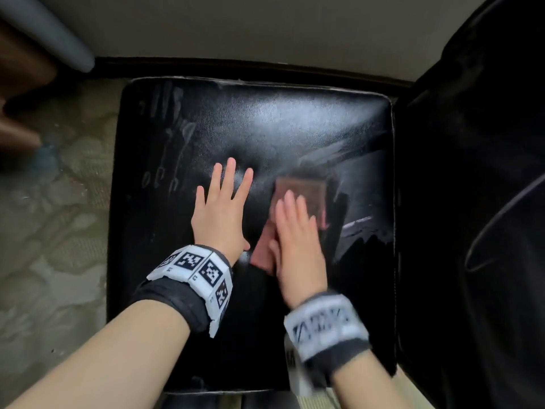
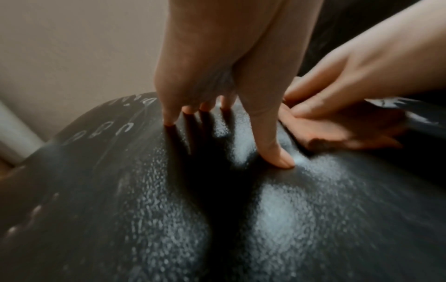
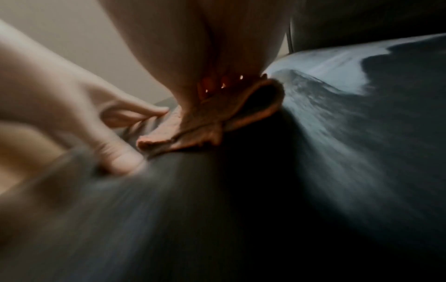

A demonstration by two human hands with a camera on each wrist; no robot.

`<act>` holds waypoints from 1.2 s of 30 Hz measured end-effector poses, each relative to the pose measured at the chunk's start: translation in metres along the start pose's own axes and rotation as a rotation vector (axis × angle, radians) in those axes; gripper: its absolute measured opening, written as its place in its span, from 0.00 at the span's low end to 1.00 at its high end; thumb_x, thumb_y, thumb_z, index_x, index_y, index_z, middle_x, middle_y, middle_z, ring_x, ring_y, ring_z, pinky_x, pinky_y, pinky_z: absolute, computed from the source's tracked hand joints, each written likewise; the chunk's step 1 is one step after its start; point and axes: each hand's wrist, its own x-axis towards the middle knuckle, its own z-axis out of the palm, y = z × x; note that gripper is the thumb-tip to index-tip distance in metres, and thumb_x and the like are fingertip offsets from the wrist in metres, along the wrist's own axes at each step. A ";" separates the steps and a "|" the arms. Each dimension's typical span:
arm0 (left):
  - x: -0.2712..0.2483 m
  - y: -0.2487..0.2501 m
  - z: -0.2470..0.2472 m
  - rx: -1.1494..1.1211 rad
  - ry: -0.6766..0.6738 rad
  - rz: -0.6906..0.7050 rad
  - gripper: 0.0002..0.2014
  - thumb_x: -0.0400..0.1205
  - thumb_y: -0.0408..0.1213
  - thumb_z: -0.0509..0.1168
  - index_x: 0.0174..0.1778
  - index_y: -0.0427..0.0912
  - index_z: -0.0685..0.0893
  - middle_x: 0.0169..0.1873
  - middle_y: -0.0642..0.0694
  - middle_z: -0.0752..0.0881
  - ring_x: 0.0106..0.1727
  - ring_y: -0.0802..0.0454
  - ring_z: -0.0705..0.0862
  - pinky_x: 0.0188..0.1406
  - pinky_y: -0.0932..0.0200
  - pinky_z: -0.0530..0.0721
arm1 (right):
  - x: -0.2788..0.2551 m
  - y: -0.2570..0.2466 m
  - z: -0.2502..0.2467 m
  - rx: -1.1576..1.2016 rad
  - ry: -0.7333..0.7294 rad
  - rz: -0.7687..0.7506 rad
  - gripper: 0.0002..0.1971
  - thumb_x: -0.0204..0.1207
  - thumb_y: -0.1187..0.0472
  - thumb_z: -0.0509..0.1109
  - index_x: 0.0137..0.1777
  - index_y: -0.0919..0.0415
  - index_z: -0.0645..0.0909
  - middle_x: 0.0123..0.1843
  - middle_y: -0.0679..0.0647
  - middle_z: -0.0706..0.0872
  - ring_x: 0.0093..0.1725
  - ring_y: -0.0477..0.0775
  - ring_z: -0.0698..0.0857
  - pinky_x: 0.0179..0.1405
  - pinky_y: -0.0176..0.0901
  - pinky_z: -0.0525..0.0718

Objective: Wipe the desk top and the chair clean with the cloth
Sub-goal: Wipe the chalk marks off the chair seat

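Observation:
A black leather chair seat [image 1: 182, 137] fills the head view, dusty white across its far and right parts. My left hand [image 1: 222, 211] lies flat on the seat's middle, fingers straight and spread. Just right of it my right hand [image 1: 298, 240] presses flat on a folded pinkish-brown cloth [image 1: 300, 188], blurred with motion. In the left wrist view my left hand [image 2: 231, 122] touches the seat [image 2: 144, 209] with its fingertips, and the cloth [image 2: 325, 131] lies under my right hand [image 2: 350, 76]. The right wrist view shows the cloth [image 3: 217, 122] bunched under my right hand [image 3: 205, 57], with my left hand [image 3: 84, 106] beside it.
The chair's black backrest [image 1: 472, 172] rises at the right. A pale wall [image 1: 236, 28] with a dark skirting runs behind the seat. Patterned carpet [image 1: 53, 231] lies to the left, with a grey leg [image 1: 53, 33] and brown wood at the top left corner.

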 end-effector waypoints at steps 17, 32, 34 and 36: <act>-0.001 -0.002 0.002 -0.014 0.006 0.004 0.65 0.65 0.51 0.79 0.82 0.52 0.33 0.81 0.45 0.30 0.83 0.46 0.33 0.81 0.46 0.49 | 0.055 0.036 -0.033 -0.021 0.022 0.148 0.33 0.83 0.52 0.57 0.83 0.59 0.47 0.84 0.55 0.42 0.83 0.56 0.42 0.80 0.54 0.48; -0.001 -0.003 0.000 -0.013 0.006 0.008 0.64 0.66 0.52 0.78 0.82 0.52 0.33 0.81 0.45 0.30 0.83 0.45 0.33 0.82 0.46 0.49 | 0.042 0.084 -0.048 0.063 0.069 0.398 0.39 0.80 0.50 0.60 0.82 0.65 0.45 0.84 0.62 0.41 0.83 0.63 0.44 0.78 0.56 0.52; -0.001 -0.002 0.000 -0.003 0.004 0.010 0.64 0.66 0.52 0.78 0.82 0.51 0.32 0.81 0.45 0.29 0.83 0.45 0.33 0.82 0.46 0.49 | -0.005 0.083 -0.033 0.088 0.069 0.401 0.39 0.79 0.50 0.62 0.82 0.66 0.47 0.84 0.62 0.43 0.83 0.64 0.45 0.78 0.56 0.52; 0.000 -0.002 0.002 -0.010 0.006 0.000 0.64 0.67 0.52 0.78 0.81 0.52 0.31 0.81 0.45 0.29 0.83 0.45 0.33 0.82 0.46 0.48 | -0.012 0.091 -0.031 0.082 0.059 0.395 0.40 0.78 0.49 0.63 0.82 0.66 0.48 0.83 0.64 0.43 0.83 0.64 0.46 0.78 0.56 0.51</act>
